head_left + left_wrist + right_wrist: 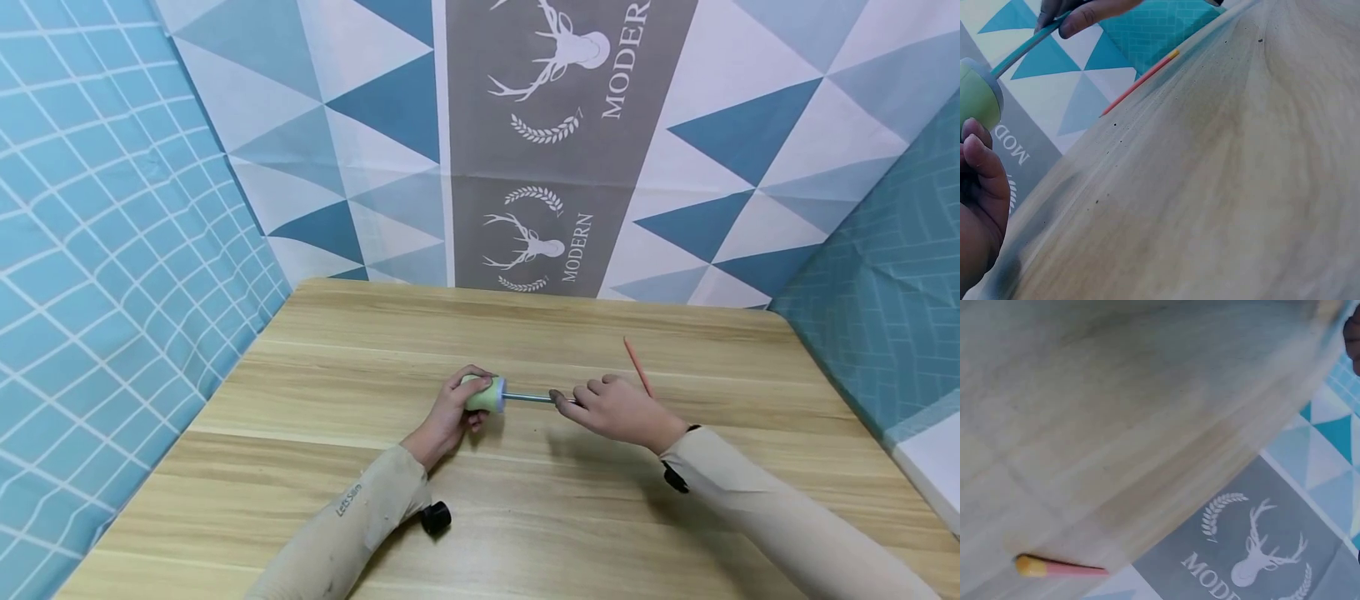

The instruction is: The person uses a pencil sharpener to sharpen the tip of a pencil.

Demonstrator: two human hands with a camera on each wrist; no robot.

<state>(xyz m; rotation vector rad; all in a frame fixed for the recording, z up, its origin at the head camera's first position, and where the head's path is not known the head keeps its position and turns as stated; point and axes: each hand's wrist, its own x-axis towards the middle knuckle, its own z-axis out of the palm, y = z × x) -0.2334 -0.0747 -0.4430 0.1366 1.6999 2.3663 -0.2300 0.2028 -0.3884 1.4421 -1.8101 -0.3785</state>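
My left hand (452,406) grips a pale green, rounded pencil sharpener (483,395) with a lavender rim, its fingers and thumb wrapped about the body. A thin teal pencil (527,397) runs straight out of the sharpener's rim side toward the right; its inner end is hidden inside. The far end of that pencil is pinched between thumb and fingers of my right hand (617,408). Both hands are raised over the wooden table. In the left wrist view the sharpener (979,95) and the teal pencil (1025,50) show at the upper left.
A red pencil (637,367) with a yellow end, seen in the left wrist view, lies on the wooden table (360,333) beyond my right hand. Patterned cloth (390,100) hangs behind the table, with blue tiled-pattern cloth (97,250) at the left.
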